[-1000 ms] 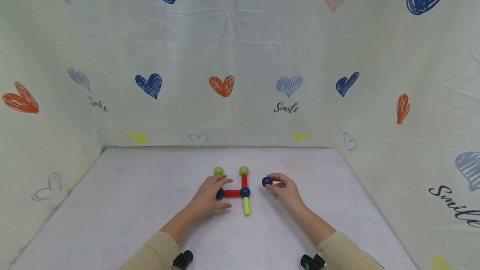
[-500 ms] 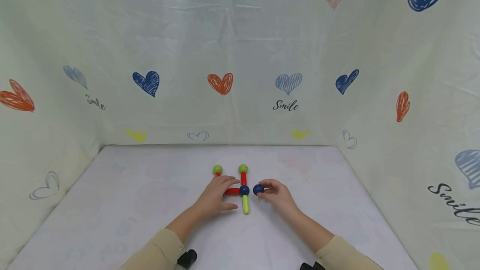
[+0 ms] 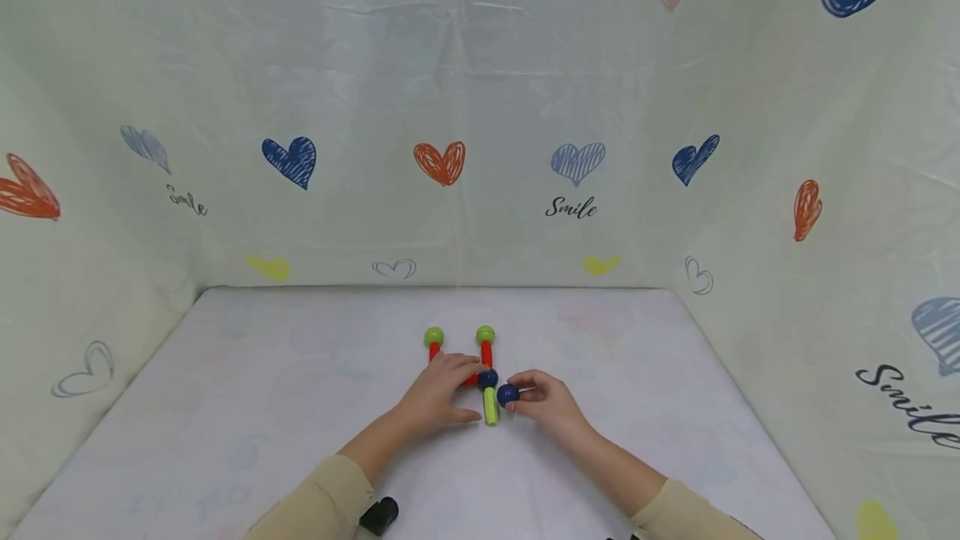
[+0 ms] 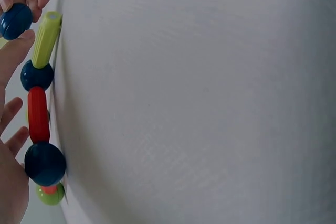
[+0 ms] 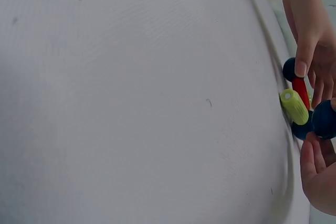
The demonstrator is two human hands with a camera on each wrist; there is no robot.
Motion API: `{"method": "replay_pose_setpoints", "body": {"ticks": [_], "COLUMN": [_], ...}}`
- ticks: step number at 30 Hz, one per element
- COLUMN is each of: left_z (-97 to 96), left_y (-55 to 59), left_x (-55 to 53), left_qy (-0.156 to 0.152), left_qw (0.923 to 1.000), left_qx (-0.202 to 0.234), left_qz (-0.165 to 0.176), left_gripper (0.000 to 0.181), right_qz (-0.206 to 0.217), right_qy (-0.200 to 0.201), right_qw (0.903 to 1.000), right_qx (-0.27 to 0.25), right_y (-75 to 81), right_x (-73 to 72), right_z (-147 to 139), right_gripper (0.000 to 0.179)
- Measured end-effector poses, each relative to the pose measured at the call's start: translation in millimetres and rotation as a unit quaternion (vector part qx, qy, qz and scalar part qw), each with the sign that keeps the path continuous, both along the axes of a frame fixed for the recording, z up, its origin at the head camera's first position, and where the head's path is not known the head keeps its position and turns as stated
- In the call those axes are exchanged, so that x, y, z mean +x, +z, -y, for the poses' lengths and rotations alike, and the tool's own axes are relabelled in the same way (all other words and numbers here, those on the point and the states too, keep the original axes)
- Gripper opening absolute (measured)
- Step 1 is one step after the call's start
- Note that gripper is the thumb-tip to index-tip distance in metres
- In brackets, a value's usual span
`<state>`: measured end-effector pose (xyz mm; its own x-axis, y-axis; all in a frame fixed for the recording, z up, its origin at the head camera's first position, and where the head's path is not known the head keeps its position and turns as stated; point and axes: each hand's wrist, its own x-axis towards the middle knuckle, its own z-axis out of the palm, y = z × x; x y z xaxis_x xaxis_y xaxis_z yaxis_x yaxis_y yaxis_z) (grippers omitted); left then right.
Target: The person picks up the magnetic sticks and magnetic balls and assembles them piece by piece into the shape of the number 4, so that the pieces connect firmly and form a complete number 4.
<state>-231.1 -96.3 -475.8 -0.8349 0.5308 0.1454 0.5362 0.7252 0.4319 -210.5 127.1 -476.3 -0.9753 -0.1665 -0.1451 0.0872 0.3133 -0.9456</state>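
Note:
Blue, red and green magnetic balls and rods are joined on the white table. A blue joint ball (image 3: 487,379) links a red rod (image 3: 487,352) topped by a green ball (image 3: 485,335), a sideways red rod (image 4: 38,115), and a yellow-green rod (image 3: 491,407) pointing toward the person. A second blue ball (image 4: 45,164) ends the sideways rod; the left hand hides it in the head view. My left hand (image 3: 438,394) arches over this side, fingers spread and mostly straight. Between thumb and fingertips, my right hand (image 3: 547,398) pinches a loose blue ball (image 3: 507,394) right beside the yellow-green rod.
Another green ball (image 3: 433,336) on a short red rod (image 3: 434,350) stands behind the left hand. The white tabletop (image 3: 300,407) runs back to a hanging cloth (image 3: 510,240) printed with hearts.
My right hand has carried the blue ball left and toward the person, up to the yellow-green rod. My left hand has shifted slightly right over the joined pieces.

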Motion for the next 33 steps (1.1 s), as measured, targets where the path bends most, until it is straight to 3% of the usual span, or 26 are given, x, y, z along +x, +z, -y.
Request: {"method": "replay_pose_setpoints", "body": {"ticks": [11, 17, 24, 33], "left_z": [-3.6, -5.0, -3.9, -4.4], "left_y": [1.3, -4.1, -5.7, -11.5], "left_x": [-0.3, -1.7, -1.7, -1.8], "left_qy": [-0.026, -0.025, -0.026, -0.024], "left_qw": [0.9991, 0.9974, 0.9979, 0.9968], "left_qx": [-0.03, -0.064, -0.057, -0.065], "left_qz": [-0.01, -0.021, -0.019, -0.04], "left_gripper": [0.062, 0.06, 0.062, 0.062], "right_qz": [-0.003, -0.013, -0.026, -0.025], "right_qy": [0.03, 0.053, 0.078, 0.104], "right_qw": [0.9995, 0.9983, 0.9965, 0.9943], "right_qx": [-0.013, -0.018, -0.013, -0.005], "right_y": [-3.3, -8.1, -8.0, -3.6], "right_x": [6.2, 6.9, 11.0, 19.2], "right_z": [0, 0, 0, 1], "right_gripper": [0.031, 0.031, 0.031, 0.034]}}
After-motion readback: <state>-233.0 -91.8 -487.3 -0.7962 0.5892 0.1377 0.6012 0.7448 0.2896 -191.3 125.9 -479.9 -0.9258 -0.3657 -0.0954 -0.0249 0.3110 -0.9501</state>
